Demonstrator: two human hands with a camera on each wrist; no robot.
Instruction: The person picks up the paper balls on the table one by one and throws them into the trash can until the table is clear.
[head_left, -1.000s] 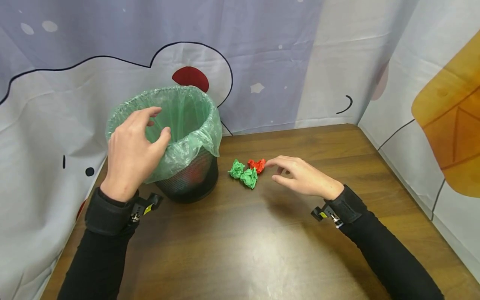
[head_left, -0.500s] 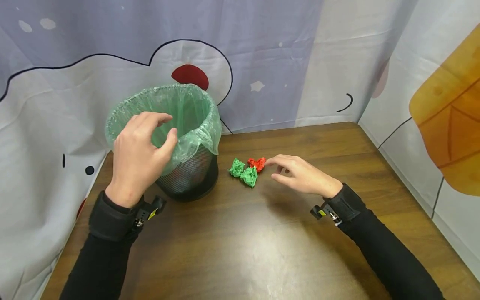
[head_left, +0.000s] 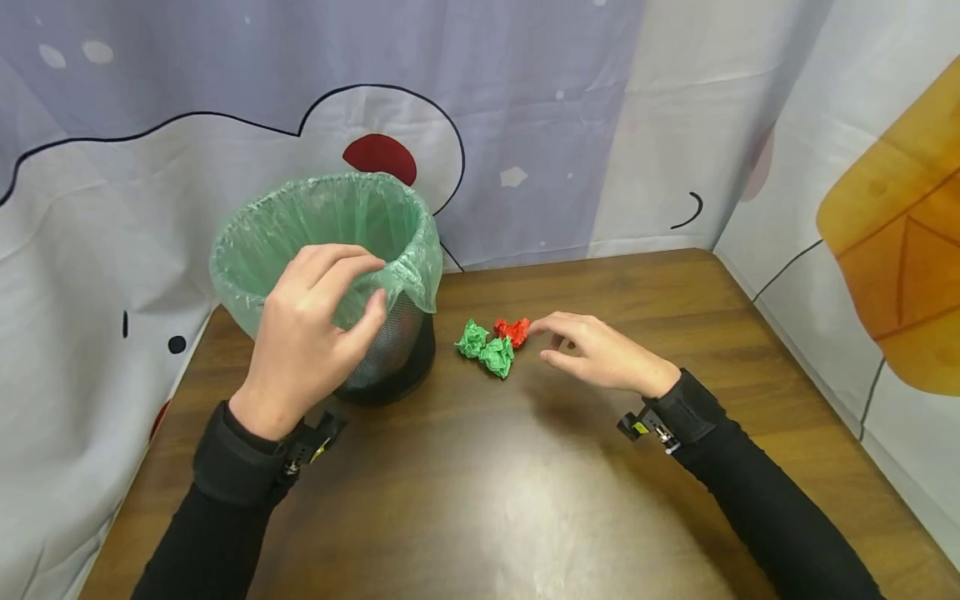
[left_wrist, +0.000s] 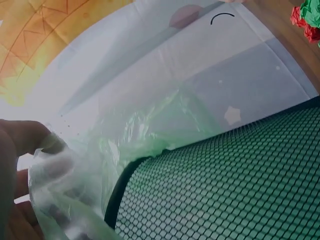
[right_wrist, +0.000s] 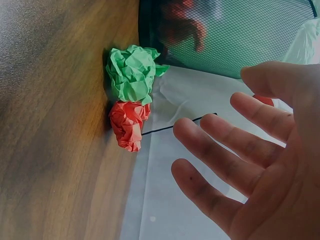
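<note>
A black mesh bin point(head_left: 393, 343) lined with a green plastic bag point(head_left: 363, 208) stands at the back left of the table. My left hand point(head_left: 306, 337) hovers at its near rim, fingers loosely bent and thumb apart. Nothing shows between them; in the left wrist view, the bag's edge point(left_wrist: 65, 185) lies close to the fingers, and contact is unclear. Two green crumpled paper balls point(head_left: 486, 348) and a red one point(head_left: 512, 332) sit clustered right of the bin. Just right of the red ball is my right hand point(head_left: 600, 354), spread and holding nothing.
The brown wooden table point(head_left: 487, 500) stretches in front and to the right. A patterned curtain point(head_left: 540, 125) hangs behind it and at both sides. Something reddish point(right_wrist: 182, 27) shows through the bin's mesh in the right wrist view.
My left hand has moved right and towards me, from over the bin's mouth to its near rim. The right hand and the paper balls have stayed put.
</note>
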